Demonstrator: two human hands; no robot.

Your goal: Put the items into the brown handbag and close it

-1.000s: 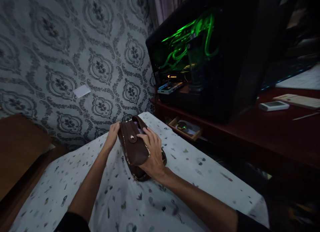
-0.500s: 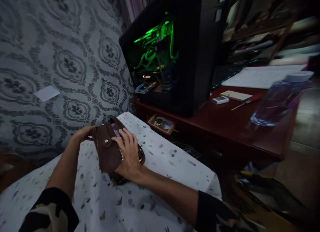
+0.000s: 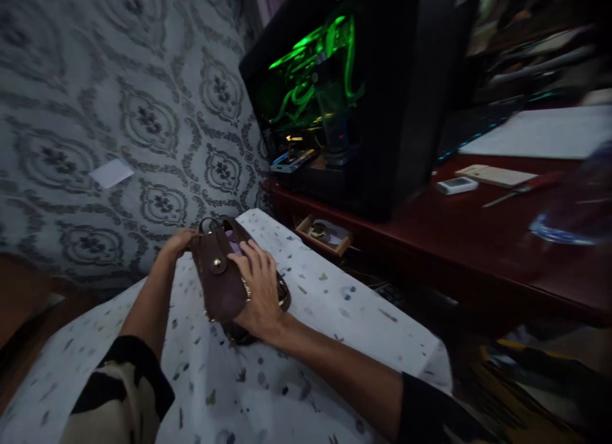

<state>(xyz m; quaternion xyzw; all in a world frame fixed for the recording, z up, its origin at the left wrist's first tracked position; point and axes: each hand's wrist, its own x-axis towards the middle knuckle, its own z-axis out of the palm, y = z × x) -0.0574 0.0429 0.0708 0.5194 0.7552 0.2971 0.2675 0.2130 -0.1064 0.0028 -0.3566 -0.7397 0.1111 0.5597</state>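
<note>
Head view: left hand (image 3: 178,242), grip unclear, right hand (image 3: 262,292) spread, on rounded leathery bag (image 3: 220,292).

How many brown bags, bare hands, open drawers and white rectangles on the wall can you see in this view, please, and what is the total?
Brown bag: 1
Bare hands: 2, the left hand and the right hand
Open drawer: 1
White rectangle on the wall: 1
Total: 5

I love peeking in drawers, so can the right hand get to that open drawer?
Probably yes: the right hand is on the bag, and mostly patterned sheet lies between it and the drawer. It would likely need to leave the bag first.
</note>
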